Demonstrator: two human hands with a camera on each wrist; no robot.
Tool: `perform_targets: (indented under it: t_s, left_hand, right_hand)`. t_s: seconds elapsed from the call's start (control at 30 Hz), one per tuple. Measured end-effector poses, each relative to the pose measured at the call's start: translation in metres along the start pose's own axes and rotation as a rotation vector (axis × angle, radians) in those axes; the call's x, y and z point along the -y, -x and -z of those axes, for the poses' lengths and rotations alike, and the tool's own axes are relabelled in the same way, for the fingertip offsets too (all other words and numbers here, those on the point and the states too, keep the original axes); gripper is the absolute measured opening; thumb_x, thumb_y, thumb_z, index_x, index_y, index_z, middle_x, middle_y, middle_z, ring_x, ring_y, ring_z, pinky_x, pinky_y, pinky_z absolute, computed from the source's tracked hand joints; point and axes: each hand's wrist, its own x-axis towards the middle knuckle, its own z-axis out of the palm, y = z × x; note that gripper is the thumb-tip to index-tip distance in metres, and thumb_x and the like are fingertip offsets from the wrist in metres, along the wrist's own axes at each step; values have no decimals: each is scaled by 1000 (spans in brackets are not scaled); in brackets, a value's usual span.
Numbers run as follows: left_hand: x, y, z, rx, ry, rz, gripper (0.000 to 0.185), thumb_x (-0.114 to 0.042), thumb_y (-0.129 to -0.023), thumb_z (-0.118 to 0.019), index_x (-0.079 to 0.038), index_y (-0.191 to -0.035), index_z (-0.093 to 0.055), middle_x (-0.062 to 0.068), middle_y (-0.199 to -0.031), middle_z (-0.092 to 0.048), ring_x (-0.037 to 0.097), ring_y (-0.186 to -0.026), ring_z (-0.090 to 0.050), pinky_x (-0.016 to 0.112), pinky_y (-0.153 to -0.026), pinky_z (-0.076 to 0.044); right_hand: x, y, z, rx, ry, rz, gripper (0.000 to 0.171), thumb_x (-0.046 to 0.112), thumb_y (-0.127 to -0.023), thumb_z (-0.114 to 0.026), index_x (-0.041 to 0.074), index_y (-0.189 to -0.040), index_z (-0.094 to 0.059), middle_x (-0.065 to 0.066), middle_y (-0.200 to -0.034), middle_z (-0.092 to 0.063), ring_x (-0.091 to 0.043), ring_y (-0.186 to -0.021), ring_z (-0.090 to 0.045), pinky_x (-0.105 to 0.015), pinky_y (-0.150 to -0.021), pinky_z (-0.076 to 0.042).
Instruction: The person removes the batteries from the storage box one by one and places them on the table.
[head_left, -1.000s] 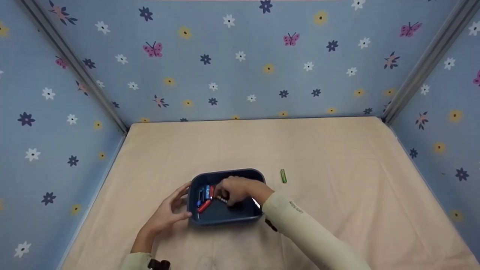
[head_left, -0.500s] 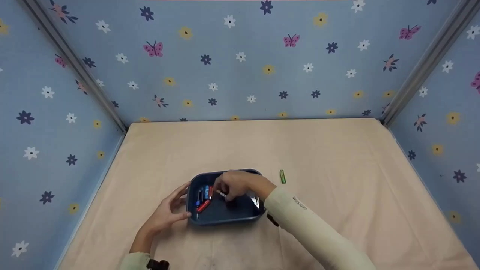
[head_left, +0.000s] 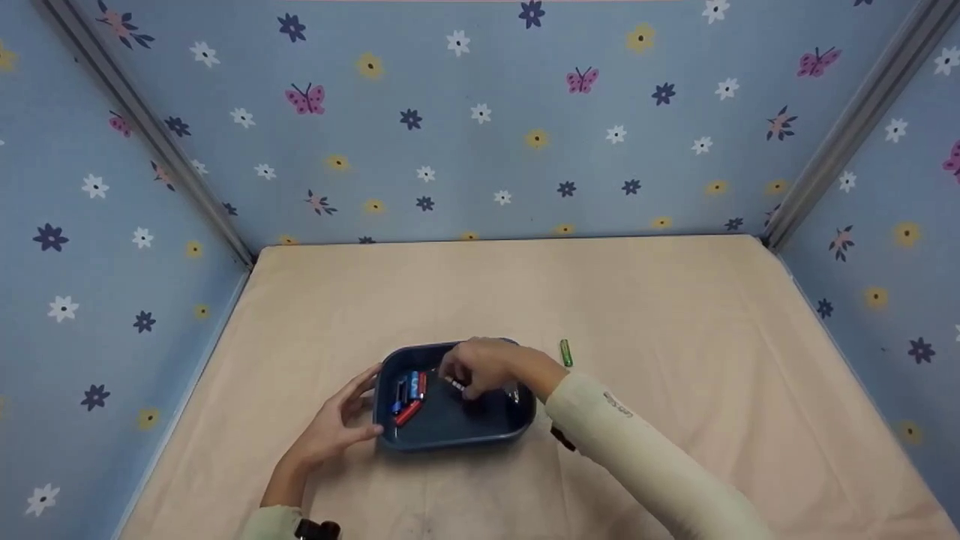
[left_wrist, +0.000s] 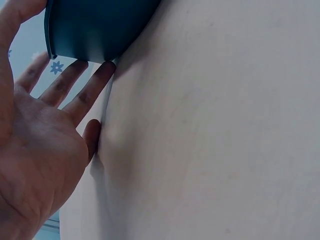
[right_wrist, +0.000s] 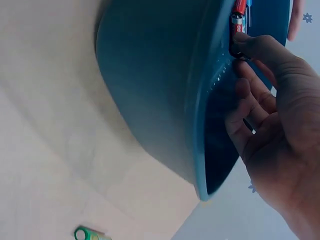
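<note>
Where the beige cloth lies nearest: surface (head_left: 675, 315) faintly creased, spread wall to wall, both sleeves reaching in over it.
Left hand (head_left: 337, 424): spread wide, fingers straight, fingertips (left_wrist: 102, 75) touching the near-left outer wall of the tray, holding nothing.
Blue tray (head_left: 450, 431): near centre of the cloth, slightly left; red and blue batteries (head_left: 409, 394) lie together at its left end.
Right hand (head_left: 487, 369): down inside the tray from the right, fingers curled and pinching a small dark battery (head_left: 456, 385) above the tray floor.
Green battery (head_left: 565, 352): lying on the cloth just beyond the tray's far-right corner, apart from it.
Room: blue walls (head_left: 480, 112) printed with flowers and butterflies on three sides; grey metal strips (head_left: 150, 135) in the far corners.
</note>
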Motion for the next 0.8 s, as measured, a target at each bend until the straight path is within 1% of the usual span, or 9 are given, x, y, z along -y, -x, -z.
perform_targets:
  t_s: [0.1, 0.17, 0.2, 0.27, 0.43, 0.57, 0.63, 0.7, 0.8]
  left_hand:
    - [-1, 0, 0, 2, 4, 7, 97, -18, -96, -88, -23, -178, -36, 17, -181, -45, 43, -160, -54, 44, -136, -39]
    - [-2, 0, 0, 6, 14, 10, 97, -17, -96, -88, -23, -178, -35, 17, -181, -44, 44, -161, -53, 59, -138, -34]
    - [-3, 0, 0, 6, 17, 9, 97, -17, -97, -88, -22, -178, -35, 18, -181, -44, 45, -161, -53, 65, -138, -32]
    - [-3, 0, 0, 8, 19, 5, 97, -16, -97, -87, -21, -178, -35, 19, -181, -43, 45, -160, -53, 68, -138, -30]
    - [-4, 0, -1, 2, 0, -4, 97, -17, -97, -88, -21, -178, -35, 19, -180, -45, 43, -158, -55, 68, -137, -33]
    - [-2, 0, -2, -1, 7, -1, 96, -18, -97, -88, -22, -178, -36, 19, -180, -45, 44, -159, -55, 69, -137, -34]
    - [-1, 0, -2, -2, 17, 1, 96, -17, -97, -88, -22, -178, -36, 19, -180, -45, 44, -159, -55, 66, -137, -35]
    - [-1, 0, -2, -4, 19, 1, 96, -17, -97, -88, -23, -177, -36, 18, -179, -46, 42, -157, -57, 57, -136, -40]
    - [-1, 0, -1, -4, 20, 2, 95, -16, -97, -88, -23, -177, -36, 18, -180, -46, 41, -156, -58, 34, -130, -44]
  right_hand:
    - [-3, 5, 5, -17, -19, 0, 49, 14, -97, -87, 14, -144, -75, -11, -120, -81, -16, -101, -68, -37, -95, -59]
    - [-7, 9, 9, -33, -27, 10, 47, 14, -96, -87, 13, -142, -76, -11, -120, -82, -17, -102, -68, -39, -96, -59]
    - [-8, 12, 10, -41, -28, 13, 47, 15, -96, -88, 14, -142, -76, -11, -120, -82, -16, -103, -68, -39, -96, -59]
    - [-12, 16, 14, -61, -30, 20, 46, 14, -96, -88, 13, -141, -76, -10, -120, -82, -16, -102, -67, -40, -95, -59]
    - [-22, 29, 20, -113, -45, 20, 46, 13, -95, -88, 12, -140, -76, -10, -117, -81, -16, -97, -66, -38, -92, -58]
    - [-31, 39, 24, -145, -50, 22, 46, 11, -94, -89, 10, -138, -77, -10, -115, -81, -15, -95, -66, -35, -89, -58]
    - [-35, 44, 25, -158, -58, 18, 45, 10, -93, -89, 10, -136, -77, -11, -114, -80, -15, -95, -65, -33, -88, -57]
    - [-40, 50, 27, -169, -78, 2, 45, 9, -92, -89, 10, -136, -77, -10, -114, -80, -15, -96, -65, -32, -87, -56]
    - [-47, 58, 28, -179, -103, -25, 45, 9, -94, -87, 10, -137, -77, -10, -115, -80, -15, -94, -64, -30, -84, -55]
